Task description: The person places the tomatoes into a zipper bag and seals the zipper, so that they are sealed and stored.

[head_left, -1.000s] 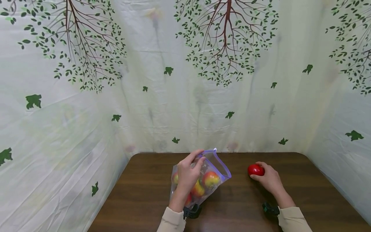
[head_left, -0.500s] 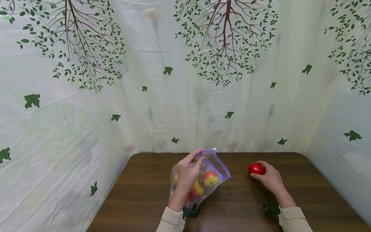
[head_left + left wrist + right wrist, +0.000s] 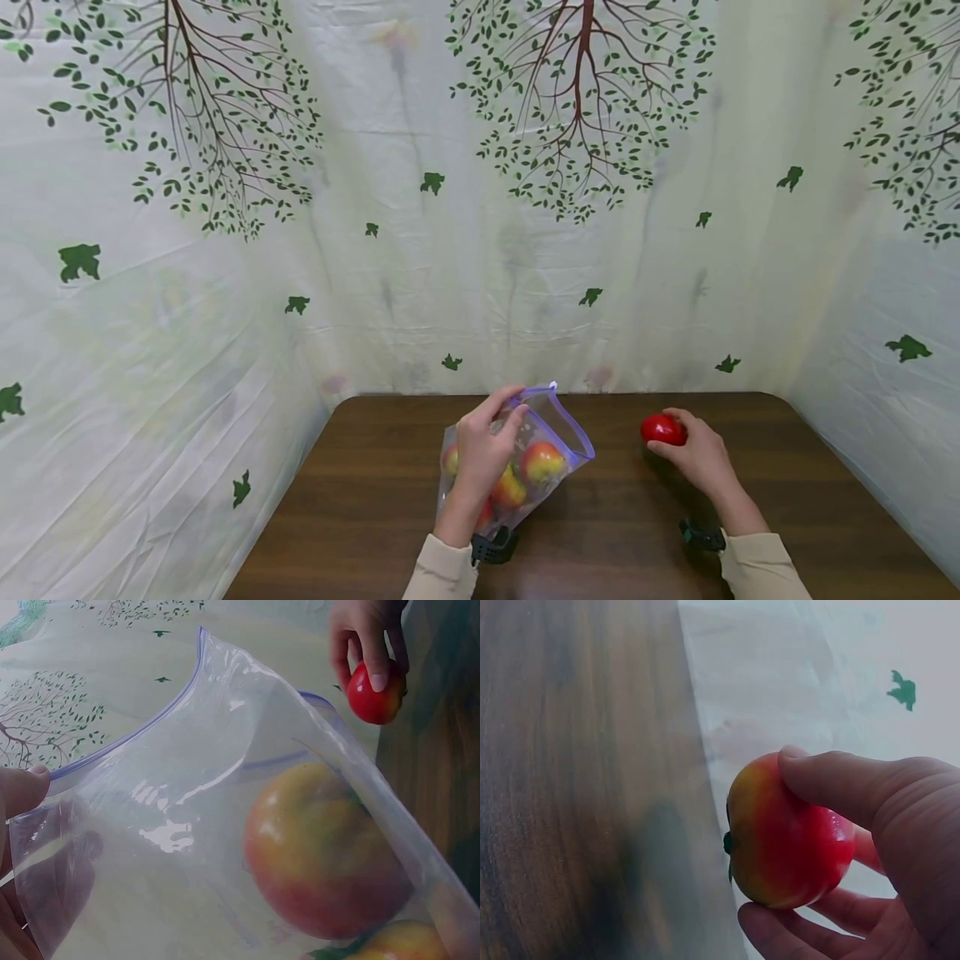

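Observation:
My left hand (image 3: 483, 450) pinches the rim of a clear zip bag (image 3: 555, 421) with a purple zip edge. The bag's mouth gapes toward the right. Inside lie several red-and-yellow apples (image 3: 543, 462), partly covered by the hand in the head view; one apple (image 3: 322, 851) shows large through the plastic in the left wrist view. To the right of the bag, my right hand (image 3: 701, 454) grips a shiny red apple (image 3: 663, 430) between thumb and fingers. Seen from the right wrist, this apple (image 3: 787, 832) has a yellow side and a small green stem end, and appears raised off the table.
Both hands work over a dark brown wooden table (image 3: 600, 542) with rounded far corners. A pale curtain (image 3: 517, 275) printed with trees and leaves hangs behind it and on both sides. Each wrist wears a black band (image 3: 495, 546).
My right hand has risen slightly with the red apple in its grip. The left hand and the bag have stayed nearly still; the whole view has shifted a little.

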Motion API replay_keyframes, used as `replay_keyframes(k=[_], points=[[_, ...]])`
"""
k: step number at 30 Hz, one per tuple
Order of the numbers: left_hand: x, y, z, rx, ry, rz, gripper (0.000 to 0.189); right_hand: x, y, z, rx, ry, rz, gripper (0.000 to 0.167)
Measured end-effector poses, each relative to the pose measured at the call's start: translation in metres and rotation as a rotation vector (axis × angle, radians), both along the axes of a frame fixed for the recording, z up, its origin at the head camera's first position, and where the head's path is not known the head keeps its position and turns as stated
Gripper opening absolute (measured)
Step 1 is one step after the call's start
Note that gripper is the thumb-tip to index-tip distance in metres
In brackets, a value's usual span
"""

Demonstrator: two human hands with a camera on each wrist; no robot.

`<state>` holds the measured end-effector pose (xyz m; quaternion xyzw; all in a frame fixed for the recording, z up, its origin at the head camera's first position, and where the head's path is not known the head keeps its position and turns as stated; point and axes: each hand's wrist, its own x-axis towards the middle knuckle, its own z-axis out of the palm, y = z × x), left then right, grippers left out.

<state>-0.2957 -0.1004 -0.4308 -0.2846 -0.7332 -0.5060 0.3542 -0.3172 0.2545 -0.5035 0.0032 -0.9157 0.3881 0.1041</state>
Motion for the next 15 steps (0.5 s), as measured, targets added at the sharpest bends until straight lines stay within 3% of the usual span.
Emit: replay_keyframes(k=[15], points=[[0.000, 0.000, 0.001, -0.008, 0.013, 0.022, 0.026, 0.006, -0.010, 0.016, -0.009, 0.027, 0.009, 0.079]])
